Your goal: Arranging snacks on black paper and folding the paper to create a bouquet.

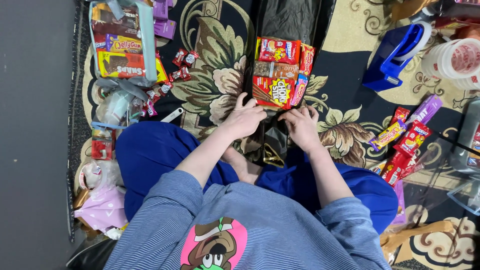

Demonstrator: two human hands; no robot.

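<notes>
A floral carpet (215,75) spreads under everything. A black plastic bag (287,20) lies at twelve o'clock, snack packets (277,72) stacked on it. The left hand (245,119) and right hand (301,125), slightly apart, press fingertips on the stack's near edge, gripping nothing.

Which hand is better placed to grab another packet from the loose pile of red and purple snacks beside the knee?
Right. The right hand rests at the black sheet on the pile's side; the left hand lies farther off.
</notes>
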